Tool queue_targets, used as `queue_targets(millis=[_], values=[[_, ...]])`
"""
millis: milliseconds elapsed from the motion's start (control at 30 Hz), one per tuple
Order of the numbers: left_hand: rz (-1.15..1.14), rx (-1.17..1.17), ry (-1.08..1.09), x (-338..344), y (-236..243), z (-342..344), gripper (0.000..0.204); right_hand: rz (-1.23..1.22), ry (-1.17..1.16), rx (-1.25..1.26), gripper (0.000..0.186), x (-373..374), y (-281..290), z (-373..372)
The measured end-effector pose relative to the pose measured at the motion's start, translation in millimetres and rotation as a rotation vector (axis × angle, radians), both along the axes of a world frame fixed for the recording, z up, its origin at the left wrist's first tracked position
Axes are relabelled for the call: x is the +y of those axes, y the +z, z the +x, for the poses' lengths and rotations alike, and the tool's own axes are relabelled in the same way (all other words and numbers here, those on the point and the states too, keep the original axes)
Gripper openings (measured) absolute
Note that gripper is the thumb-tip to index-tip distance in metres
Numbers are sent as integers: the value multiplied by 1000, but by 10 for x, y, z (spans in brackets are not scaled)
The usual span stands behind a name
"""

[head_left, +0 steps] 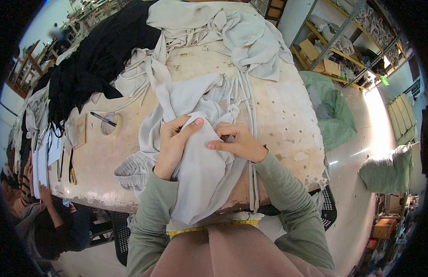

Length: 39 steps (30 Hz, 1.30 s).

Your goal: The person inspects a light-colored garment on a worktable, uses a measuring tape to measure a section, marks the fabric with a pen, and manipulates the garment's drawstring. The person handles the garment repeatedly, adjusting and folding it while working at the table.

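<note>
My left hand [177, 138] pinches the folded hem of a pale grey garment [195, 189], thumb on top. Just to the right, my right hand [234, 141] is closed on the same fabric, its thumb pressed on the cloth and fingers curled. The garment lies on a worn pale table [283, 120] and drapes toward me, with a gathered elastic band [133, 173] at its lower left and thin ties [251, 106] at its right. A yellow tape measure [244, 223] runs below the table's near edge.
Black cloth [89, 69] and pale fabrics [251, 41] cover the far side. A tape roll [105, 127] and marker [98, 115] lie left. Another person [47, 217] works at the lower left. Shelving [324, 64], green sacks [334, 115] and a padded bundle [385, 171] stand right.
</note>
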<state>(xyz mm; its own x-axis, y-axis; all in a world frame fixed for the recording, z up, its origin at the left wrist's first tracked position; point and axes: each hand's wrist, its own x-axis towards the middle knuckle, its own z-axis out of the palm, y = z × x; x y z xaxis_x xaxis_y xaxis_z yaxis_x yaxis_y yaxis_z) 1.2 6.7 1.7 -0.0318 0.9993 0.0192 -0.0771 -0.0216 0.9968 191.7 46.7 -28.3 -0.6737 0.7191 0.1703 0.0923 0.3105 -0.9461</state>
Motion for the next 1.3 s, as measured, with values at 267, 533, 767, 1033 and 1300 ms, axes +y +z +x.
queue_targets(millis=[267, 533, 767, 1033, 1300], values=[[250, 944, 173, 186, -204, -220, 39, 80, -594, 148, 25, 325, -283, 89], [436, 707, -873, 79, -431, 18, 47, 692, -635, -144, 26, 721, -413, 363], [275, 281, -1289, -899, -532, 124, 50, 374, 7, -512, 10, -26, -237, 576], [112, 118, -1312, -1549, -92, -355, 36, -4, 618, -747, 25, -463, 129, 1382], [494, -677, -1065, -1323, 798, 304, 38, 568, -920, -118, 53, 1282, -453, 676]])
